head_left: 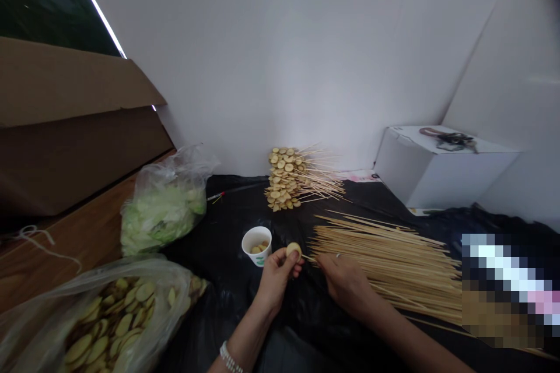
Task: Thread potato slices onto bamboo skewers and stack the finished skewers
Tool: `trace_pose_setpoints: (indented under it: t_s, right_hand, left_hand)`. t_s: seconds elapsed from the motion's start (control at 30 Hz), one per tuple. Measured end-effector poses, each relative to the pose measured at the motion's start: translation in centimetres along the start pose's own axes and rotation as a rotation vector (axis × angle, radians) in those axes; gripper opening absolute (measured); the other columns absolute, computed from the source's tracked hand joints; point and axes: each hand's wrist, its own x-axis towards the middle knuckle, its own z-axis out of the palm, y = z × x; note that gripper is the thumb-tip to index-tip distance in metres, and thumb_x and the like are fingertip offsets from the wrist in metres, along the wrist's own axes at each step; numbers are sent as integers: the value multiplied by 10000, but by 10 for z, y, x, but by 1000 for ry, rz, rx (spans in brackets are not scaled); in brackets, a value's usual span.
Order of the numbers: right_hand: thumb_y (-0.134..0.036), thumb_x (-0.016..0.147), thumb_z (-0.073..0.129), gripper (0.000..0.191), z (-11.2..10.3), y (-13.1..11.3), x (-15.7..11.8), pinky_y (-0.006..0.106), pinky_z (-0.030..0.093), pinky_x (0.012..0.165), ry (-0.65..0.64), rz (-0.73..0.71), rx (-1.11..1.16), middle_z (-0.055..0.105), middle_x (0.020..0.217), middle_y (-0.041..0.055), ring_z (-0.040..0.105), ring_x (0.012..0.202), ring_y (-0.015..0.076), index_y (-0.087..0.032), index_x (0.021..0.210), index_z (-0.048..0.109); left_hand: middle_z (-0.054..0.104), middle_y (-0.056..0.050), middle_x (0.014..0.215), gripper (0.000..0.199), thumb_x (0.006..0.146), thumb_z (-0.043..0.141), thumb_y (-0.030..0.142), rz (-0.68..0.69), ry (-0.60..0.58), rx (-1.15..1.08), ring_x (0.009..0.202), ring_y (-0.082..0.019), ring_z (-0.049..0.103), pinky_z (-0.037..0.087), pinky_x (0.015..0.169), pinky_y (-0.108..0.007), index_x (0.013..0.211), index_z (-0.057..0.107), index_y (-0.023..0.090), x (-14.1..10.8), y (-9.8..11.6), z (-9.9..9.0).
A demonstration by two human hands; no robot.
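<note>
1. Two bare hands work over a black plastic sheet (227,204); the left hand (275,282) is nearly closed, pinching a pale round potato slice (293,250) by its rim, just right of a paper cup (256,243).
2. The right hand (345,284), also nearly closed, holds a thin bamboo skewer (308,257), its tip just beside the slice.
3. The slice looks firm but probably slippery — it could split, so edge-holding suits it; the skewer seems light and stiff.

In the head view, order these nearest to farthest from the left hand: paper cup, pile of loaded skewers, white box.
From the left hand:
1. Paper cup, ahead and left.
2. Pile of loaded skewers, straight ahead.
3. White box, far right.
</note>
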Motion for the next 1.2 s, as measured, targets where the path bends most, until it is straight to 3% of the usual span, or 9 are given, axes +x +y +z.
trace_pose_setpoints:
  t_s: [0.23, 0.5, 0.77, 1.07, 1.2]
  right_hand:
    - [-52, 845, 402, 223, -1, -2, 0, 297, 227, 589, 89, -12, -9, 569, 668, 16, 459, 598, 156, -197, 753, 545]
    - [-8, 776, 442, 209, 0, -2, 0, 290, 226, 574, -43, 16, -24, 587, 673, 8, 488, 593, 147, -192, 777, 540]
    - [-46, 855, 378, 233, 2, 0, 0, 268, 265, 599, 47, -15, 62, 571, 683, 14, 486, 620, 145, -191, 752, 528]
    - [-58, 860, 396, 207, 1, 3, 2, 265, 240, 547, -154, 60, 84, 615, 682, 1, 530, 580, 129, -193, 792, 538]
    - [-119, 911, 381, 216, 0, 6, 5, 261, 245, 541, -142, 103, 113, 617, 678, 0, 531, 568, 126, -195, 791, 543]
  left_hand:
    - [664, -37, 670, 330, 679, 754, 425, 28, -1, 46, 526, -79, 517, 381, 507, -191, 770, 671, 119, 0, -2, 1]
    - [664, -41, 662, 339, 659, 763, 434, 18, 4, 78, 510, -82, 509, 370, 488, -190, 743, 672, 118, -3, 1, 3]
    - [672, -51, 672, 352, 651, 765, 444, 12, -10, 77, 530, -97, 529, 386, 501, -201, 756, 678, 119, -4, 0, 4]
    - [668, -44, 660, 344, 659, 763, 436, 9, -40, 90, 525, -92, 526, 398, 505, -202, 753, 671, 119, -4, -2, 5]
    - [688, -66, 709, 387, 687, 720, 498, 6, -33, 43, 551, -103, 561, 420, 523, -203, 753, 675, 120, -3, -1, 6]
